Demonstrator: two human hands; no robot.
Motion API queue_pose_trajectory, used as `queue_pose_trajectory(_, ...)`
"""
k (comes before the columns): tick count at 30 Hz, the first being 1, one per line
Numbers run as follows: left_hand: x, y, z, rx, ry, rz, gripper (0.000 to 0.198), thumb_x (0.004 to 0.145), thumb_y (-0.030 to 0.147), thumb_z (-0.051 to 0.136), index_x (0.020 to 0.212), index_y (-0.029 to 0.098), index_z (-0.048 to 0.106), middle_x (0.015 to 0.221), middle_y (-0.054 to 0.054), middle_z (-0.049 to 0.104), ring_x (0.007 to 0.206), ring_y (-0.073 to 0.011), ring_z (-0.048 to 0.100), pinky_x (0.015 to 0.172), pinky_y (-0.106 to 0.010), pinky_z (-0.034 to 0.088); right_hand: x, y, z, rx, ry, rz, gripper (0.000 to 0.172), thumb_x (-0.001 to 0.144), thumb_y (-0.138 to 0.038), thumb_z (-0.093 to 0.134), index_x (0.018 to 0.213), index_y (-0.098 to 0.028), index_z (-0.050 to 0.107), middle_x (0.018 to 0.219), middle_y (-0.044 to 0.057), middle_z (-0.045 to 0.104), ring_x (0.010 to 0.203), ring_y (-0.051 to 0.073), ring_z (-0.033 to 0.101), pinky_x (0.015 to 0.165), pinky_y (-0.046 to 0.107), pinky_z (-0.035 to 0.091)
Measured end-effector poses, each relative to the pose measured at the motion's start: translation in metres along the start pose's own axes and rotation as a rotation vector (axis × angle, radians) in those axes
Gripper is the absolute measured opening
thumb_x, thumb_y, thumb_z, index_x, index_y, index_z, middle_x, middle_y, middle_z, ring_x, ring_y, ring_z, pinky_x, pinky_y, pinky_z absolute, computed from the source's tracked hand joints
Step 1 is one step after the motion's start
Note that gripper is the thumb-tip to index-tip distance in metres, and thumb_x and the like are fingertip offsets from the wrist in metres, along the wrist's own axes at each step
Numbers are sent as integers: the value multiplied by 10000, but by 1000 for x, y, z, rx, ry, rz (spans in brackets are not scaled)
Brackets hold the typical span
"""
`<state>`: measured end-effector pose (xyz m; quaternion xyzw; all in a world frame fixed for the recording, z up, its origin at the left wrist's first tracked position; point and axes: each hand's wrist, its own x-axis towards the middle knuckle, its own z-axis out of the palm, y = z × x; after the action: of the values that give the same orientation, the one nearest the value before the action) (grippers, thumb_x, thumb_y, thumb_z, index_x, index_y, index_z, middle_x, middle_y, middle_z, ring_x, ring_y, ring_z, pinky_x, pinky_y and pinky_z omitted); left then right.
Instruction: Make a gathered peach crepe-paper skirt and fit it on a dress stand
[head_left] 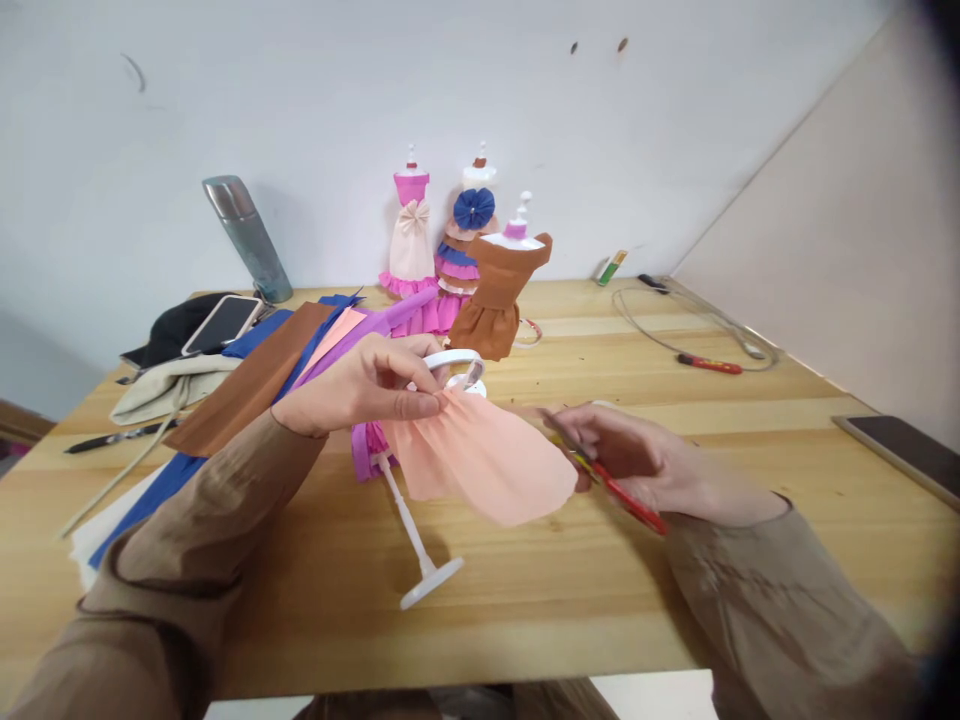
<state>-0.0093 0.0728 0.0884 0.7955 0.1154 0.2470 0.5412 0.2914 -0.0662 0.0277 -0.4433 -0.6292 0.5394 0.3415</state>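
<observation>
My left hand [375,385] pinches the gathered top of a peach crepe-paper piece [487,460], which fans out below and to the right. Against those fingers is a white ring [454,357] that looks like a roll of tape. My right hand [637,455] grips red-handled scissors [626,500], partly blurred, beside the right edge of the peach paper. Beneath the paper a small dress form lies tilted, its white stand [409,525] and a bit of purple skirt [365,455] showing. The rest of that form is mostly hidden.
Three dressed forms stand at the back: pink and cream [411,230], layered with a blue rosette [474,210], and brown [499,290]. Crepe-paper strips [255,375], a phone [223,325] and a flask [251,240] lie or stand left. A cable [630,315] and another phone [907,450] are right.
</observation>
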Motion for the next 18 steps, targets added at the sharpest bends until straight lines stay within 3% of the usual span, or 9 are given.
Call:
queue_pose_trajectory(3, 2, -3, 3, -4, -23, 19, 131, 806, 269, 759, 725, 170, 784, 849, -64, 626, 885, -191, 596, 827, -351, 487, 0, 6, 0, 55, -50, -55, 644, 787, -442, 757, 1358, -280, 507, 1244, 113, 585, 972, 198, 632, 797, 292, 527)
queue_pose_trajectory(6, 4, -7, 7, -24, -29, 47, 99, 807, 232, 756, 743, 163, 787, 842, -59, 617, 841, -168, 584, 778, -316, 486, 6, 10, 6, 78, -86, -114, 557, 805, -479, 733, 1274, -245, 545, 1084, 81, 602, 911, 173, 602, 759, 255, 499)
queue_pose_trajectory(9, 6, -11, 11, -66, -45, 82, 51, 795, 188, 764, 756, 168, 790, 819, -48, 609, 818, -152, 577, 734, -285, 477, 14, 11, 12, 134, -160, -178, 618, 746, -624, 726, 1194, -217, 597, 992, 52, 579, 906, 173, 559, 804, 265, 476)
queue_pose_trajectory(14, 7, -16, 15, -118, -80, 71, 62, 807, 151, 750, 774, 182, 793, 796, -34, 594, 786, -128, 565, 693, -259, 456, 24, 10, 21, 187, -242, -264, 699, 829, -708, 571, 1304, -196, 567, 1092, 86, 611, 952, 188, 586, 901, 313, 469)
queue_pose_trajectory(18, 8, -18, 18, -112, -89, 56, 74, 811, 148, 745, 757, 175, 788, 782, -28, 579, 781, -122, 554, 699, -256, 449, 28, 5, 25, 33, -258, -244, 736, 853, -743, 493, 1285, -155, 587, 1114, 102, 659, 1014, 217, 621, 892, 326, 498)
